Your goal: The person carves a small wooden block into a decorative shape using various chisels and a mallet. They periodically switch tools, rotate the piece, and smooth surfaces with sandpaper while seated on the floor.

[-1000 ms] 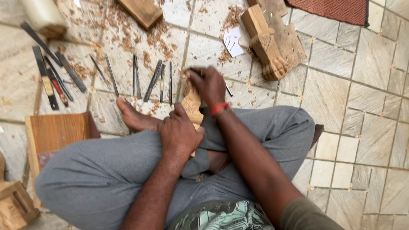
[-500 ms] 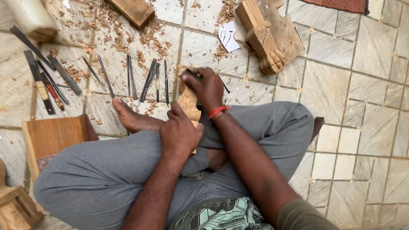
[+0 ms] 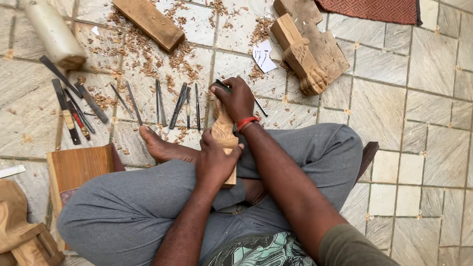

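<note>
View from above, seated cross-legged on the tiled floor (image 3: 394, 103). My left hand (image 3: 215, 160) is clenched around the lower part of a pale carved wood piece (image 3: 224, 130), which stands nearly upright against my lap and beside my bare foot (image 3: 160, 147); this hold appears to steady the piece. My right hand (image 3: 236, 98), a red band at its wrist, closes over the top of the same piece and grips a slim dark tool (image 3: 260, 107), whose shaft projects to the right; its tip is hidden. A row of chisels (image 3: 170, 103) lies just ahead of my foot, probably set out within reach, with more tools (image 3: 71, 106) further left near a pale mallet (image 3: 54, 37). Wood shavings (image 3: 148, 49) scatter around a wooden block (image 3: 148, 22). A larger carved bracket (image 3: 305, 49) lies well apart, upper right, beside a white paper scrap (image 3: 263, 55). A flat wooden board (image 3: 79, 167) lies at my left knee. No containers are in view.
</note>
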